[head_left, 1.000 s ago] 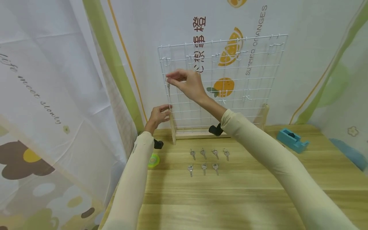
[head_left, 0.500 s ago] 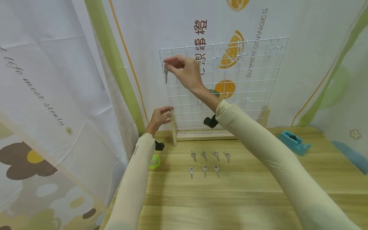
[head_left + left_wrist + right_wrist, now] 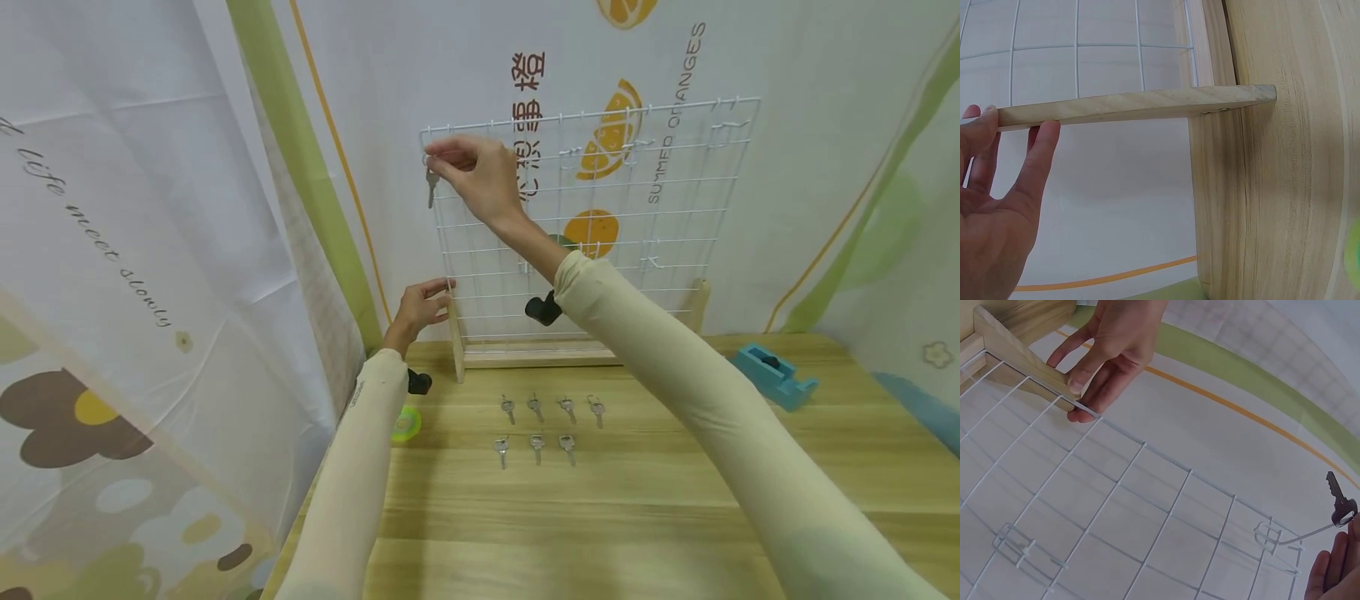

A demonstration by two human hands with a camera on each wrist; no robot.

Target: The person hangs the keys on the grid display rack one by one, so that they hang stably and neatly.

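Note:
My right hand [image 3: 483, 175] pinches a silver key [image 3: 431, 188] by its ring at the upper left corner of a white wire grid rack [image 3: 480, 225]. In the right wrist view the key [image 3: 1340, 501] overlaps the tip of a white hook [image 3: 1269, 537] that juts from the grid; only part of the hand [image 3: 1338, 569] shows there. Lower down, my left hand [image 3: 422, 307] grips the top of the left wooden upright [image 3: 454, 333], thumb on one side and fingers on the other, as the left wrist view shows. Two rows of keys [image 3: 537, 446] lie on the table before the rack.
More white hooks [image 3: 651, 262] hang on the grid. A blue tape dispenser [image 3: 772, 377] stands right of the rack, and a yellow-green roll [image 3: 406, 424] lies by the left forearm. A printed curtain [image 3: 330, 50] hangs behind. The wooden table [image 3: 600, 533] spreads out in front.
My right hand has risen along the rack's left edge with the key, from below the upper left hook up to its height. The left hand keeps its grip on the upright.

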